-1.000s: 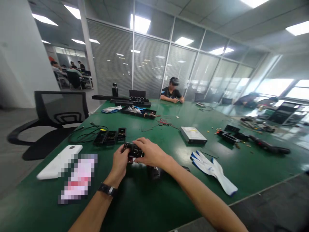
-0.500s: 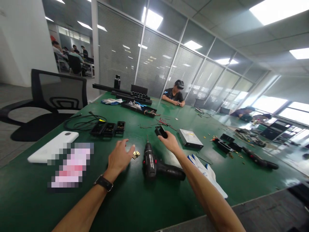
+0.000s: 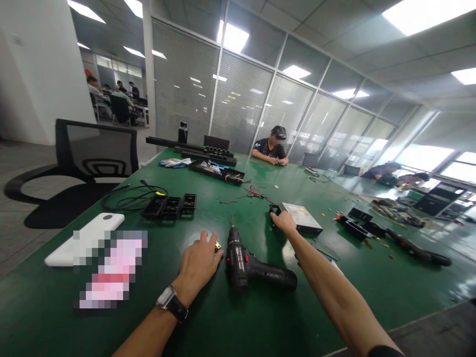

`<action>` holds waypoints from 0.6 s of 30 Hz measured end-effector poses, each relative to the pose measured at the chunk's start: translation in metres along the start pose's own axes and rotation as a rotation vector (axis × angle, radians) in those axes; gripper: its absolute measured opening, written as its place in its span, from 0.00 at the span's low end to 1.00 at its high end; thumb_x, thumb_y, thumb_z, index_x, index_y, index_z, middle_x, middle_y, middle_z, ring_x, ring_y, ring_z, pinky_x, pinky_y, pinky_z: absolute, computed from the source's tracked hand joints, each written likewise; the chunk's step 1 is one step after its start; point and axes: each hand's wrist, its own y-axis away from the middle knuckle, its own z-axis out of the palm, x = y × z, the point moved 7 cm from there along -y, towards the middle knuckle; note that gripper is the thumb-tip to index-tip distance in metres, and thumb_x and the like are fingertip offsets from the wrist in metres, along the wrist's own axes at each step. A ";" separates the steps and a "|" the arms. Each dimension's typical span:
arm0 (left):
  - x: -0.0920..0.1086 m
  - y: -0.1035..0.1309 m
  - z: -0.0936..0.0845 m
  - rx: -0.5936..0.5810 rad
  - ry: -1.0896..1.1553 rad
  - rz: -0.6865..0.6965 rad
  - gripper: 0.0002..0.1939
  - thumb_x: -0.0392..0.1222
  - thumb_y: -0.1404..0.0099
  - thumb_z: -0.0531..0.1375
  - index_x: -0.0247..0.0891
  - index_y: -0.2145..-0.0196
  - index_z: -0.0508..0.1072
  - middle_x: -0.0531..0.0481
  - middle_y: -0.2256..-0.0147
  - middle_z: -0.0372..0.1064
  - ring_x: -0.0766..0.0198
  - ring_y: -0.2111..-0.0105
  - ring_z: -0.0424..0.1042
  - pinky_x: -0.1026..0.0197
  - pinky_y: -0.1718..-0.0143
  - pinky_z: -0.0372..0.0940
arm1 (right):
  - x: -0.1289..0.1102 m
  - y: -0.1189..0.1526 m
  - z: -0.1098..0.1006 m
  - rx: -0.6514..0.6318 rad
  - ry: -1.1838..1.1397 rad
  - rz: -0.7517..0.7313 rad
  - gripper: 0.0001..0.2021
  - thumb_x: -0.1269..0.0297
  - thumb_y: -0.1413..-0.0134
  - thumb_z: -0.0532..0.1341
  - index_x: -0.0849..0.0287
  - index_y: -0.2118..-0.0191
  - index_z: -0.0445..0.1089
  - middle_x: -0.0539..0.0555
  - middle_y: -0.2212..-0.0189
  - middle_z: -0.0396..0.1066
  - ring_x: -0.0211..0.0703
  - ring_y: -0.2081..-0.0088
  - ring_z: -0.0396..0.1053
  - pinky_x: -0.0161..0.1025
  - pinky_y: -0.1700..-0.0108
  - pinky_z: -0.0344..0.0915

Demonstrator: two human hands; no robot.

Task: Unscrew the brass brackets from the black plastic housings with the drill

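A: Right side first. State and position?

B: On my remote feed I had the right grip (image 3: pixel 285 221) grasping a small black box (image 3: pixel 274 209) by its near end, just left of the silver drive (image 3: pixel 300 216). The fingers covered part of the box, so its contents were hidden. I could not tell whether it touched the drive.

A: Left side?

B: I logged the left grip (image 3: pixel 199 263) palm down, fingers partly bent, over some brass-coloured pieces (image 3: pixel 217 245). Only a few edges showed past the fingertips. Grasped or merely covered: I could not tell. Count unreadable.

A: Between the two?

B: A black cordless drill (image 3: pixel 238 265), lying on the tabletop (image 3: pixel 260 317) just beside the left thumb. Bit toward the far side, handle toward the right forearm. In full view.

A: Obstructions?

B: The right forearm crossed the white glove (image 3: pixel 336 266), leaving little of it visible. Both forearms were cut off at the bottom edge. A flat item (image 3: pixel 115 267) at left was pixelated throughout, the white slab (image 3: pixel 107 225) next to it only partly.

A: Farther out?

B: I noted three black trays (image 3: pixel 171 208) holding bits too small to identify. Across the tabletop sat a person (image 3: pixel 270 148); whatever was at the fingers I could not make out.
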 end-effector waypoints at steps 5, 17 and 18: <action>0.005 -0.005 0.006 -0.007 0.034 0.058 0.19 0.38 0.18 0.51 0.38 0.38 0.76 0.33 0.42 0.72 0.44 0.49 0.80 0.49 0.52 0.74 | -0.008 0.013 -0.007 0.136 0.123 -0.018 0.22 0.55 0.26 0.70 0.58 0.34 0.74 0.62 0.36 0.75 0.57 0.42 0.79 0.59 0.42 0.79; -0.020 -0.010 -0.003 0.177 0.534 -0.151 0.19 0.48 0.20 0.55 0.37 0.40 0.76 0.33 0.39 0.74 0.44 0.44 0.79 0.48 0.43 0.69 | -0.180 0.089 -0.026 0.032 0.114 -0.639 0.21 0.56 0.25 0.69 0.58 0.34 0.74 0.61 0.37 0.76 0.56 0.43 0.79 0.58 0.43 0.80; -0.026 -0.011 -0.005 0.199 0.583 -0.189 0.19 0.48 0.19 0.54 0.36 0.42 0.77 0.33 0.40 0.75 0.45 0.44 0.79 0.49 0.42 0.68 | -0.202 0.103 -0.019 -0.024 0.097 -0.706 0.20 0.56 0.25 0.69 0.57 0.34 0.75 0.61 0.37 0.76 0.56 0.44 0.79 0.57 0.44 0.80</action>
